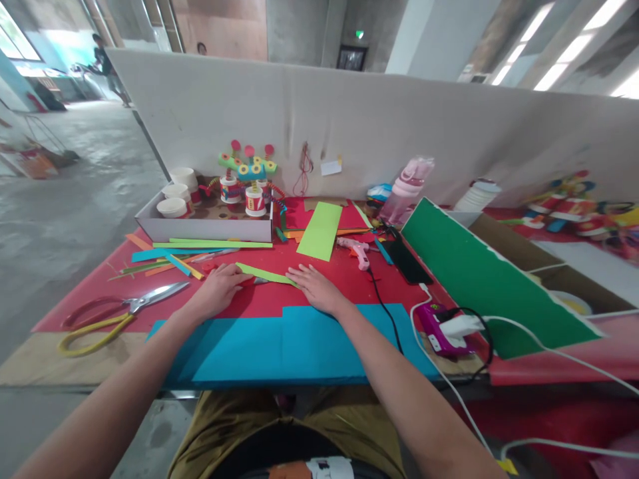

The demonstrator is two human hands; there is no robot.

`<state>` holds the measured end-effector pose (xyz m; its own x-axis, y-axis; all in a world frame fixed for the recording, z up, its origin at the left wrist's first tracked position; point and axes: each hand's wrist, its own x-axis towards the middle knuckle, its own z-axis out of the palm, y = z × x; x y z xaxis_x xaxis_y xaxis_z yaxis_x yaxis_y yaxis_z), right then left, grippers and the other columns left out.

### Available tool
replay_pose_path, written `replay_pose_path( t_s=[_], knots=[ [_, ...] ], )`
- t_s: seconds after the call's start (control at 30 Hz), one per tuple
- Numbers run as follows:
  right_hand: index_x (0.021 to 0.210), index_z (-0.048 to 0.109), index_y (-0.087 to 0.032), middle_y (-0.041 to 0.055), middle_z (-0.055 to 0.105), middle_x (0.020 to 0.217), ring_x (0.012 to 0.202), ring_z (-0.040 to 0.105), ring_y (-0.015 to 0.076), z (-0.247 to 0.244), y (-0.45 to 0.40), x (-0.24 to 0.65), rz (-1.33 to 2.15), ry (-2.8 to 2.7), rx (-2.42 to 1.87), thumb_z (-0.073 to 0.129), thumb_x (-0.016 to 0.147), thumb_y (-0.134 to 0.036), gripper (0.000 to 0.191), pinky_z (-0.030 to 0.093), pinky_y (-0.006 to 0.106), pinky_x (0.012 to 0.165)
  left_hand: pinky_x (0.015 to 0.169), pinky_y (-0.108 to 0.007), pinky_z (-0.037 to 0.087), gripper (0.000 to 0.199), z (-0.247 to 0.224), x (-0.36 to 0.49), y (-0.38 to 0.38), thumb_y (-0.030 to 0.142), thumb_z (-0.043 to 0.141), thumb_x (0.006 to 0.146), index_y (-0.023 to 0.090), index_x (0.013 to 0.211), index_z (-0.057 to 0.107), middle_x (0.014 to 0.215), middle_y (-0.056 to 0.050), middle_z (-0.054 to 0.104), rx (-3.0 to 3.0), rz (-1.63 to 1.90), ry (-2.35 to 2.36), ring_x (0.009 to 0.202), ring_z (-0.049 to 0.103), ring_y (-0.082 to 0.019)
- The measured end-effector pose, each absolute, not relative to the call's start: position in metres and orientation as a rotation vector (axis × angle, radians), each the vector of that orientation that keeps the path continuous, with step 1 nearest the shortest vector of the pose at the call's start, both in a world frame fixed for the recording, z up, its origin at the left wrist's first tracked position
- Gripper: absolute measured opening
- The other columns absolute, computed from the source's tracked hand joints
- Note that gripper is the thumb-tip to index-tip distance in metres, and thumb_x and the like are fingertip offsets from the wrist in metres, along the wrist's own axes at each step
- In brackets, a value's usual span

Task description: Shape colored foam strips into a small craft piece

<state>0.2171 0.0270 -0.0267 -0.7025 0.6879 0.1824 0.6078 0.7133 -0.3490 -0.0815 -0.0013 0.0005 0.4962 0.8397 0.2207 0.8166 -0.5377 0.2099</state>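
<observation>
Touching a green strip [269,274], right fingers [303,275] spread; whether left fingers [238,274] pinch is unclear; scissors [134,307] lie left, glue gun [357,252] right.

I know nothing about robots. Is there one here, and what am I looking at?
No robot shows here: these are a person's bare hands, seen by a camera worn on that person's head, looking forward and down. The left hand and right hand are at opposite ends of a narrow green strip; how firmly they hold it is hard to tell. On the red-covered table lie large scissors, blue sheets and a pink glue gun. Behind, a shallow box holds cups and colourful cup figures.
</observation>
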Motion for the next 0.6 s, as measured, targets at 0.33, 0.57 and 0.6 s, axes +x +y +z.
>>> replay_pose_path(
  t_s=[0.33, 0.57, 0.6],
  knots=[
    [0.134, 0.053, -0.028, 0.0034, 0.050, 0.142, 0.139, 0.035, 0.0214, -0.0295, 0.0263, 0.2216, 0.420, -2.450, -0.887, 0.037, 0.093, -0.011, 0.047, 0.028, 0.052, 0.114, 0.089, -0.041, 0.044, 0.039, -0.0026, -0.0843, -0.0006, 0.019, 0.041, 0.090, 0.023, 0.120, 0.065, 0.108, -0.011, 0.059, 2.632, 0.521, 1.526, 0.100, 0.052, -0.025],
    [0.117, 0.067, -0.023, 0.0078, 0.065, 0.125, 0.119, 0.057, 0.0209, -0.0248, 0.0237, 0.2163, 0.479, -2.418, -0.787, 0.047, 0.095, -0.028, 0.030, 0.040, 0.045, 0.107, 0.089, -0.039, 0.044, 0.041, -0.0026, -0.0862, -0.0020, 0.016, 0.041, 0.089, 0.024, 0.123, 0.063, 0.110, -0.010, 0.058, 2.601, 0.501, 1.519, 0.102, 0.053, -0.024],
    [0.116, 0.068, -0.023, 0.0077, 0.065, 0.124, 0.118, 0.057, 0.0206, -0.0252, 0.0246, 0.2158, 0.493, -2.407, -0.788, 0.047, 0.095, -0.029, 0.030, 0.041, 0.044, 0.107, 0.090, -0.040, 0.044, 0.041, -0.0026, -0.0869, -0.0017, 0.016, 0.041, 0.089, 0.024, 0.123, 0.063, 0.110, -0.010, 0.058, 2.602, 0.492, 1.517, 0.103, 0.053, -0.024]
  ],
)
